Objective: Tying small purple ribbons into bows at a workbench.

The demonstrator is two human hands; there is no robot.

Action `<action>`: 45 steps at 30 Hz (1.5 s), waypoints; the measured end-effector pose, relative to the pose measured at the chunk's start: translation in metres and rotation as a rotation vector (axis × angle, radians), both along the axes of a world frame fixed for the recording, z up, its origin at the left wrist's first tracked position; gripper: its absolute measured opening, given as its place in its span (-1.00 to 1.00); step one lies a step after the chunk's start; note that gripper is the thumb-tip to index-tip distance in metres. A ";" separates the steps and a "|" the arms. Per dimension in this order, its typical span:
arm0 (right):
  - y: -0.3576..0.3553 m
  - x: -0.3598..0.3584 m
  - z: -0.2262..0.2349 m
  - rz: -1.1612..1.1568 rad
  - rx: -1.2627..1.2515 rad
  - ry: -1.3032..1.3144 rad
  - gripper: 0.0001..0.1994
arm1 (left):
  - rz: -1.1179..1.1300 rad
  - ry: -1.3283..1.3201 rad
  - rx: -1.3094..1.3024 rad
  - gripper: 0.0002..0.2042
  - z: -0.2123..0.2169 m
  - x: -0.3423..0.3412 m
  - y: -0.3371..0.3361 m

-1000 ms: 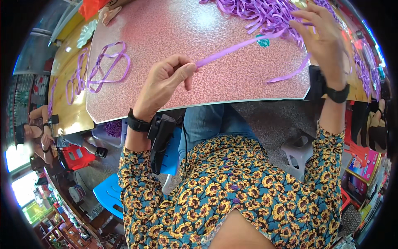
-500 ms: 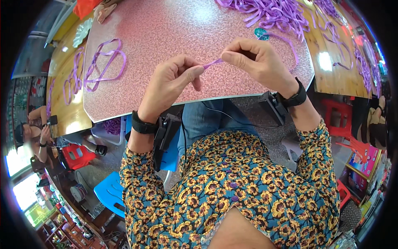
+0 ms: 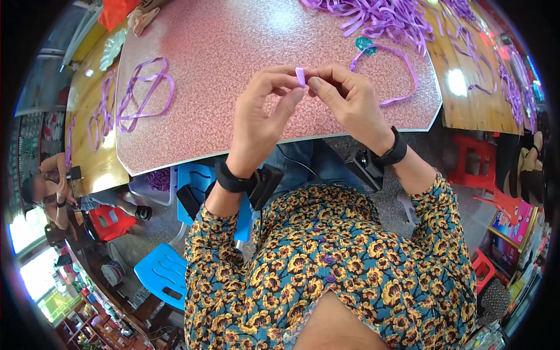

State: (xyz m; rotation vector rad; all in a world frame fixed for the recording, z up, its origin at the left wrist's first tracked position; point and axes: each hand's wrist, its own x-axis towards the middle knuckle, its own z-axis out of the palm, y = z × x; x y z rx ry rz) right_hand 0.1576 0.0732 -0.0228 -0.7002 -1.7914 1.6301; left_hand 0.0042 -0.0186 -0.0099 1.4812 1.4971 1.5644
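Above the middle of the pink speckled table (image 3: 204,116), a short purple ribbon (image 3: 300,76) stands up as a small folded end between my fingertips. My left hand (image 3: 265,108) pinches it from the left with thumb and fingers. From the right, the thumb and forefinger of my right hand (image 3: 347,96) close on it, the two hands almost touching. Past my right hand, a purple strap (image 3: 413,70) curves over the table beside a small green disc (image 3: 365,46). A looped purple strap (image 3: 166,87) lies at the left.
A heap of purple straps (image 3: 379,20) covers the far right of the table. More straps (image 3: 475,52) lie on the wooden table at right. A blue stool (image 3: 160,274) and red stools (image 3: 475,163) stand on the floor. Another person (image 3: 55,181) sits at far left.
My hands have drawn together, the left moving right and up. The ribbon stretched between them is now a short folded end standing upright at the fingertips.
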 end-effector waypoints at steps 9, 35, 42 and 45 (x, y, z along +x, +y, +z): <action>0.012 0.004 0.005 0.192 -0.251 -0.087 -0.81 | -0.099 0.669 0.111 -0.85 0.005 -0.002 -0.001; 0.001 -0.004 0.017 -0.047 -0.205 0.136 -0.86 | 0.137 -0.039 0.173 -0.87 -0.015 0.022 0.010; 0.000 -0.002 0.018 -0.096 -0.371 0.177 -0.88 | 0.141 0.016 0.265 -0.85 -0.017 0.032 0.019; 0.000 0.001 0.020 -0.082 -0.383 0.204 -0.87 | 0.133 -0.044 0.268 -0.86 -0.015 0.034 0.021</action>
